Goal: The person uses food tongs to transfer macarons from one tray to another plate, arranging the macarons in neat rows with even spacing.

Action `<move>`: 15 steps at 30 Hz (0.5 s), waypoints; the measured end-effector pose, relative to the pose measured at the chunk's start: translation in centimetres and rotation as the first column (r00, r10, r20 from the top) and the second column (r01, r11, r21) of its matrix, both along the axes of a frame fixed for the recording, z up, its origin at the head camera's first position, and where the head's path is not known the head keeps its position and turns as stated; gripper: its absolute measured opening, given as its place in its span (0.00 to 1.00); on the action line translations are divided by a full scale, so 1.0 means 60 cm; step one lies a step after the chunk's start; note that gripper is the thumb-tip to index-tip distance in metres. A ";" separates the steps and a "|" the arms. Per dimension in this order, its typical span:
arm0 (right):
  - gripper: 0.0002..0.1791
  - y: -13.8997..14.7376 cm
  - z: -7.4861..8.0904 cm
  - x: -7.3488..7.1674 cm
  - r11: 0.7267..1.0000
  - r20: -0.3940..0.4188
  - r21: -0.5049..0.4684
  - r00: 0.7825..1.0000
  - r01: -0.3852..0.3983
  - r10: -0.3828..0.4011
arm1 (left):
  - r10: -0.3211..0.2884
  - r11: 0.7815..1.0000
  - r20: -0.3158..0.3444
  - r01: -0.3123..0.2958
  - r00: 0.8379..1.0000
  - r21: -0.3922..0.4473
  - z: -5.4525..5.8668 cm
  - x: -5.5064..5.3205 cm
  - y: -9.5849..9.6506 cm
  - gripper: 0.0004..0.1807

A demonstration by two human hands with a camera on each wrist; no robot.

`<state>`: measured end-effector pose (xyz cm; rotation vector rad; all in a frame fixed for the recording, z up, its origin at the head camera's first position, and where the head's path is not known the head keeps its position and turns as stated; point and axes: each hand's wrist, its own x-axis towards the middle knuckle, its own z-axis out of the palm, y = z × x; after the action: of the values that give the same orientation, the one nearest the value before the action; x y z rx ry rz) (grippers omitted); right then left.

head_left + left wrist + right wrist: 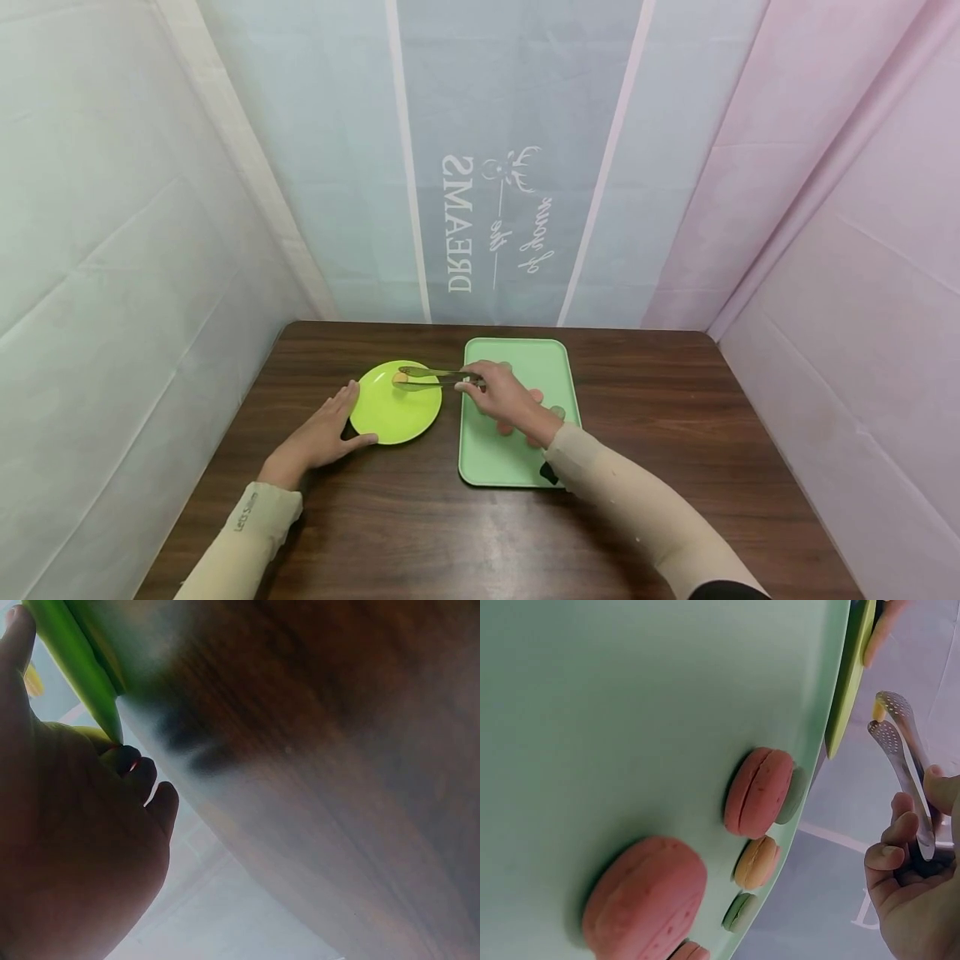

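Note:
My right hand grips a pair of metal tongs with perforated tips. Between those tips is a small yellow-orange macaron, over the upper part of a bright yellow-green plate. My left hand rests at the plate's left rim, fingers extended along it and thumb spread toward the near edge. Right of the plate lies a light green tray, partly covered by my right hand and forearm. In the right wrist view, pink macarons, an orange macaron and green macarons sit on it.
Everything stands on a dark wood-grain table. Fabric curtains hang behind and on both sides, the back one printed with lettering. A small black object shows beside my right sleeve at the tray's near edge.

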<state>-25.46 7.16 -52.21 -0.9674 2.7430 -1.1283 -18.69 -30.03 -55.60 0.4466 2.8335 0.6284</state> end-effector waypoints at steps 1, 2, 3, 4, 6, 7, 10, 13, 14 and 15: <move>0.24 -0.002 0.002 0.000 1.000 0.006 0.007 1.000 0.002 -0.002 | 0.000 1.000 0.000 0.000 1.000 -0.001 0.000 0.000 0.000 0.66; 0.24 -0.003 0.003 0.000 1.000 0.011 0.014 1.000 0.003 -0.003 | 0.000 1.000 0.000 0.000 1.000 -0.001 0.000 -0.001 0.000 0.66; 0.24 -0.005 0.004 -0.001 1.000 0.017 0.017 1.000 0.003 -0.003 | 0.000 1.000 -0.001 0.000 1.000 -0.002 0.000 -0.001 0.000 0.66; 0.25 -0.006 0.005 0.000 1.000 0.023 0.021 1.000 0.005 -0.006 | -0.001 1.000 -0.002 0.001 1.000 -0.004 0.000 -0.002 0.000 0.66; 0.26 -0.009 0.007 0.001 0.999 0.037 0.030 0.999 0.011 -0.012 | -0.002 1.000 -0.005 0.002 1.000 -0.005 0.000 -0.002 0.001 0.66; 0.26 -0.011 0.007 0.001 0.999 0.042 0.033 0.999 0.011 -0.012 | -0.003 1.000 -0.006 0.003 1.000 -0.006 0.000 -0.002 0.001 0.65; 0.26 -0.015 0.006 0.000 1.000 0.042 0.029 0.999 0.005 -0.007 | -0.005 1.000 -0.005 0.005 1.000 -0.009 0.001 -0.003 0.000 0.66; 0.27 -0.017 0.005 -0.002 0.999 0.033 0.034 0.999 0.004 -0.005 | -0.006 1.000 -0.002 0.006 1.000 -0.011 0.002 -0.003 -0.001 0.66; 0.27 -0.018 0.004 -0.003 0.999 0.031 0.037 1.000 0.004 -0.005 | -0.006 1.000 -0.002 0.006 1.000 -0.012 0.002 -0.004 -0.002 0.66; 0.26 -0.019 0.004 -0.004 0.999 0.029 0.042 1.000 0.004 -0.006 | -0.005 1.000 -0.001 0.005 1.000 -0.013 0.002 -0.004 -0.002 0.66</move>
<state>-25.69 6.01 -51.99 -0.9326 2.7365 -1.0715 -18.92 -30.12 -55.45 0.4525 2.8349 0.6083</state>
